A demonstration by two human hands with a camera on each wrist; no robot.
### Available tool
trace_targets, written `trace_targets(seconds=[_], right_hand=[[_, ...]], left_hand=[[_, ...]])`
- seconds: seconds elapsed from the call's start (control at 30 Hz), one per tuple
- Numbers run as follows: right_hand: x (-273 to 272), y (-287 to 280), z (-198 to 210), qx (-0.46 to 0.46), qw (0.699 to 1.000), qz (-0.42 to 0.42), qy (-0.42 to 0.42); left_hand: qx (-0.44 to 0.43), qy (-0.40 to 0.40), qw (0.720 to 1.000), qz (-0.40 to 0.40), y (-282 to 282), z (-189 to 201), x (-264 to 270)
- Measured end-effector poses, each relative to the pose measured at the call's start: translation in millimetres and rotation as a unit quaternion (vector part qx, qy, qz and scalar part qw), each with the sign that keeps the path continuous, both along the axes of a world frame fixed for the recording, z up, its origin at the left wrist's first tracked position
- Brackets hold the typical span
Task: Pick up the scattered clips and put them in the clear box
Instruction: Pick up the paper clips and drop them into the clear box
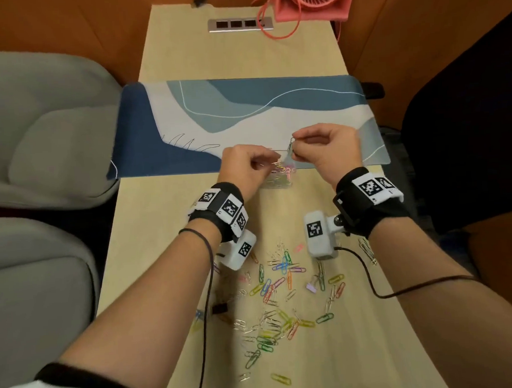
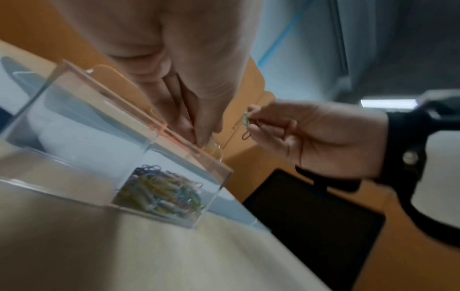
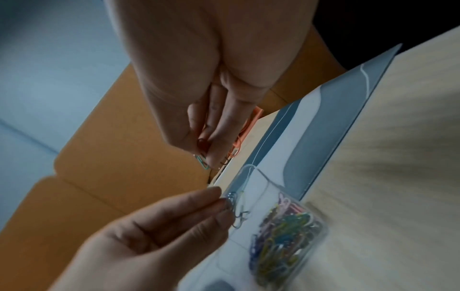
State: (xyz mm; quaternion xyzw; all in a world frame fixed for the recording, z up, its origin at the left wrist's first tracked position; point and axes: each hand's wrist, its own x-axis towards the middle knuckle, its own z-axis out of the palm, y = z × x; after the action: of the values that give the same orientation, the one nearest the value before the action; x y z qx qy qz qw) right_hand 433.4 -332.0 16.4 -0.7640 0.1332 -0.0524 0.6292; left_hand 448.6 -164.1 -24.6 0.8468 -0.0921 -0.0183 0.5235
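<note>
Left hand (image 1: pixel 245 165) above the clear box (image 1: pixel 277 178), fingers pinched on a few clips (image 3: pixel 232 198) at the box's open top; clear box sits on the desk (image 1: pixel 151 258) at the near edge of the blue mat (image 1: pixel 244 105), part-filled with coloured clips; right hand (image 1: pixel 326 148) just right of the box, fingertips pinching a green clip (image 1: pixel 291 146); scattered clips (image 1: pixel 281 296) lie on the desk nearer than the box, under both wrists.

Both wrists: black straps (image 1: pixel 368 208) bearing white blocks with black square-code markers; white camera modules (image 1: pixel 319 235) below the straps, dark cables trailing; thin black band (image 1: pixel 202 235) on left forearm
</note>
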Motion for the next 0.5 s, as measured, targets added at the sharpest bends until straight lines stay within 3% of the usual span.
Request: trace_targets(seconds=[0.1, 0.23, 0.4, 0.5], right_hand=[[-1, 5, -9, -0.116, 0.992, 0.036, -0.026], [-1, 12, -14, -0.218, 0.97, 0.092, -0.063], [-1, 16, -22, -0.34, 0.926, 0.155, -0.06], [-5, 22, -19, -0.413, 0.89, 0.189, -0.05]], left_hand=[[0.045, -0.008, 0.999, -0.004, 0, -3, -3], [0.021, -0.042, 0.999, 0.015, 8, -1, -8], [0.004, -0.108, 0.993, 0.052, 26, 5, -30], [0.005, -0.103, 0.994, 0.037, 35, 7, -59]])
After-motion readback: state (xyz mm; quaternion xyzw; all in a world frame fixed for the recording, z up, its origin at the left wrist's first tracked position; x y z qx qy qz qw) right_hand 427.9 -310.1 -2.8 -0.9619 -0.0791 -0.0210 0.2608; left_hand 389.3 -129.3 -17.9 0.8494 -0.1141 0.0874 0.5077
